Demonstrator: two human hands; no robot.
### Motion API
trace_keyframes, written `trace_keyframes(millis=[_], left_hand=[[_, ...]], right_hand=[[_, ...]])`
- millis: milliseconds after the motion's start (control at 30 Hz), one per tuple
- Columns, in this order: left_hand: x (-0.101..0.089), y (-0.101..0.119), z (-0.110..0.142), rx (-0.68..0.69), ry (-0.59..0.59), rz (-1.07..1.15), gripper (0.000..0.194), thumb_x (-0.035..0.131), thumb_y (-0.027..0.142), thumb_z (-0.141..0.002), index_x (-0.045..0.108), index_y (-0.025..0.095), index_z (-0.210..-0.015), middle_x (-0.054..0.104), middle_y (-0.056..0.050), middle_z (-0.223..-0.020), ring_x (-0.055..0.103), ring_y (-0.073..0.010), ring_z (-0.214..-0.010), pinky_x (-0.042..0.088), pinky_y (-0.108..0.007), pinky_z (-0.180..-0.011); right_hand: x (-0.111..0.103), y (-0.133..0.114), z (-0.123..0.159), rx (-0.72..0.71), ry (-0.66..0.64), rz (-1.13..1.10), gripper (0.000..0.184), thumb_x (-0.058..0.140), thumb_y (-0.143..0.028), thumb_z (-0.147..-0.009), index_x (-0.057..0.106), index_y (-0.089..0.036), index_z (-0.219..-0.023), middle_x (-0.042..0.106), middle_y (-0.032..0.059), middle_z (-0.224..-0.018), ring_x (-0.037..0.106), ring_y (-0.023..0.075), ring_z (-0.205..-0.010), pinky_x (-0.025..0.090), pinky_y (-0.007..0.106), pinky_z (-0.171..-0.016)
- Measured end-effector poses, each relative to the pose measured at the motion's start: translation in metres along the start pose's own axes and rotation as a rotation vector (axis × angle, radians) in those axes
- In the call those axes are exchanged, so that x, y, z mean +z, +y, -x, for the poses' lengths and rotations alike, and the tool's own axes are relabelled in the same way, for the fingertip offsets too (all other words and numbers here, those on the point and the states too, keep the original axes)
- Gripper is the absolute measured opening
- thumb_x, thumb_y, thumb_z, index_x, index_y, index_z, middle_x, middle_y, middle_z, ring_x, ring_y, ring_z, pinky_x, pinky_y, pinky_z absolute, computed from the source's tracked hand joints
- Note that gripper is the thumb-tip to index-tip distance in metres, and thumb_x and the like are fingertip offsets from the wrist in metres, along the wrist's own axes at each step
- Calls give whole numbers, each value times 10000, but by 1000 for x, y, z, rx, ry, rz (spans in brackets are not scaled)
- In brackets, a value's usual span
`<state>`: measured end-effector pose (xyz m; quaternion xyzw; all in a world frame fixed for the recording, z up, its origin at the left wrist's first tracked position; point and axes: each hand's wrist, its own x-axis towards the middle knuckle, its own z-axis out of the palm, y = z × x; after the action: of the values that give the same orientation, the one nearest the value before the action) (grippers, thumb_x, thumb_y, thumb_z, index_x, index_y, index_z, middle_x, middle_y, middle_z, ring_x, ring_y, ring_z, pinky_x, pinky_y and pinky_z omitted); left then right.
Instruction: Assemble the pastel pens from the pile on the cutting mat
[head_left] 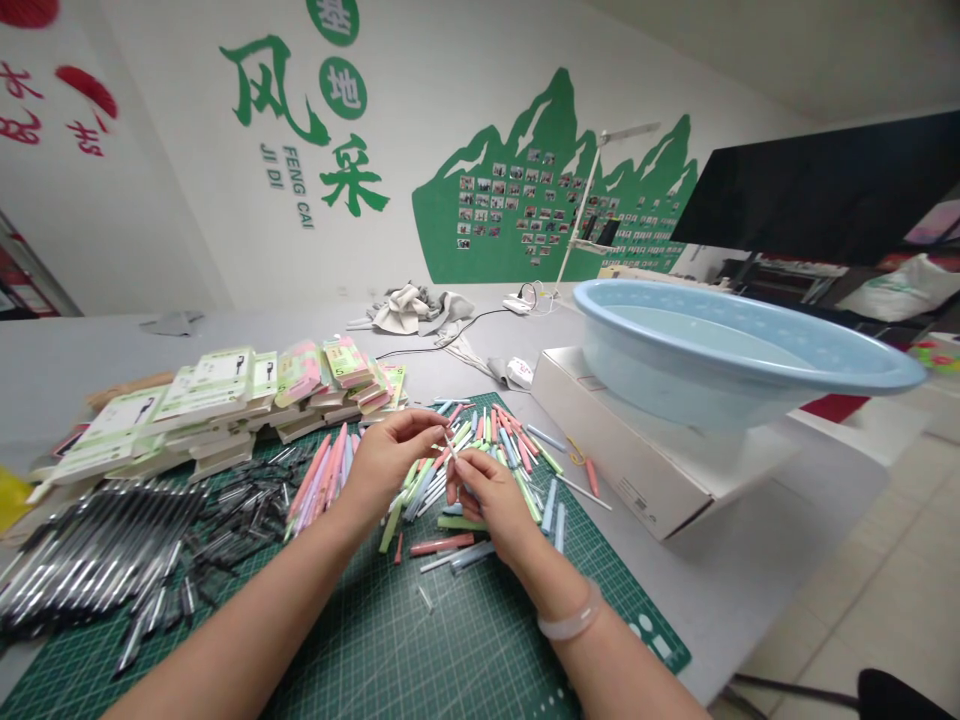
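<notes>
My left hand (390,458) and my right hand (491,492) meet above a green cutting mat (375,640), fingertips pinched. Between them is a thin white pen part (451,446), perhaps a refill; its ends are hidden by my fingers. Something reddish shows under my right fingers, too covered to name. Beneath and behind my hands spreads a loose heap of pastel pen barrels and caps (517,440) with white sticks among them. Pink and purple pens (326,475) lie just left of my left hand. A small clear piece (425,598) rests on the mat in front.
Farther left are black-and-clear pens (97,550) in a row and a pile of black pen parts (240,520). Stacked small boxes (217,385) stand behind them. On the right, a blue basin (675,390) sits on a white carton (600,440). Cloths (412,310) and a cable lie at the back.
</notes>
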<state>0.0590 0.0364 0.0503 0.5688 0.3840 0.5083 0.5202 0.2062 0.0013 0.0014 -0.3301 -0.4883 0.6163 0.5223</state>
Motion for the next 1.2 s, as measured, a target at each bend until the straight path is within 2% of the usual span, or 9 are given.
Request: trace_keyframes(millis=[133, 400, 467, 600, 700, 800, 933, 1067, 1200], left_hand=[[4, 0, 3, 3, -38, 38, 389, 721, 332, -688, 622, 183, -1034, 703, -45, -847, 648, -190, -819, 532, -304, -715], [-2, -1, 4, 22, -140, -54, 334, 660, 309, -739, 596, 190, -1045, 685, -63, -989, 631, -200, -923, 499, -298, -769], [-11, -5, 3, 25, -136, -234, 281, 613, 333, -766, 612, 197, -1011, 684, -55, -957, 627, -197, -866, 490, -289, -701], [-32, -21, 3, 86, -220, -872, 97, 588, 243, -729, 671, 199, -751, 669, -26, -756, 597, -186, -740, 415, -273, -654], [-37, -32, 5, 96, -259, -1090, 117, 556, 184, -711, 670, 201, -732, 650, -28, -742, 579, -177, -712, 379, -255, -616], [-26, -36, 7, 169, -338, -1112, 126, 553, 193, -727, 672, 215, -762, 634, -27, -776, 572, -178, -741, 386, -253, -636], [-1, -39, 9, 249, -450, -1134, 115, 572, 197, -729, 671, 228, -777, 617, -21, -813, 575, -180, -793, 401, -257, -681], [16, -46, 13, 274, -466, -1207, 126, 559, 183, -727, 651, 226, -801, 610, -32, -850, 581, -190, -841, 407, -263, -690], [16, -49, 16, 301, -408, -1234, 103, 543, 180, -721, 619, 214, -780, 617, -41, -845, 582, -204, -842, 402, -274, -671]], right_hand=[[2, -1, 0, -8, 0, -23, 230, 531, -416, -836, 538, -192, -779, 514, -47, -563, 235, 48, -389, 143, 175, -370], [0, -5, 0, -42, -15, -62, 225, 543, -406, -836, 546, -186, -787, 542, -27, -594, 281, 47, -403, 188, 172, -378], [-4, -8, 0, -53, 1, -76, 224, 539, -405, -840, 546, -186, -791, 552, -20, -598, 277, 46, -403, 187, 171, -379], [-13, -14, -2, -80, 58, -90, 235, 555, -415, -828, 548, -186, -779, 563, -13, -604, 288, 47, -407, 209, 166, -377], [-17, -15, -3, -99, 98, -99, 236, 564, -414, -822, 552, -183, -777, 566, -9, -605, 293, 47, -409, 217, 161, -372], [-20, -14, -4, -111, 130, -106, 235, 570, -414, -818, 555, -184, -777, 557, -13, -595, 294, 45, -405, 212, 156, -365], [-22, -13, -5, -119, 145, -105, 232, 569, -417, -820, 549, -188, -787, 555, -16, -596, 300, 46, -403, 213, 151, -361], [-23, -13, -6, -121, 136, -102, 230, 561, -415, -828, 545, -188, -795, 561, -13, -613, 300, 47, -407, 201, 147, -357], [-22, -13, -6, -106, 127, -100, 240, 569, -425, -816, 550, -187, -789, 553, -16, -605, 300, 46, -406, 203, 148, -354]])
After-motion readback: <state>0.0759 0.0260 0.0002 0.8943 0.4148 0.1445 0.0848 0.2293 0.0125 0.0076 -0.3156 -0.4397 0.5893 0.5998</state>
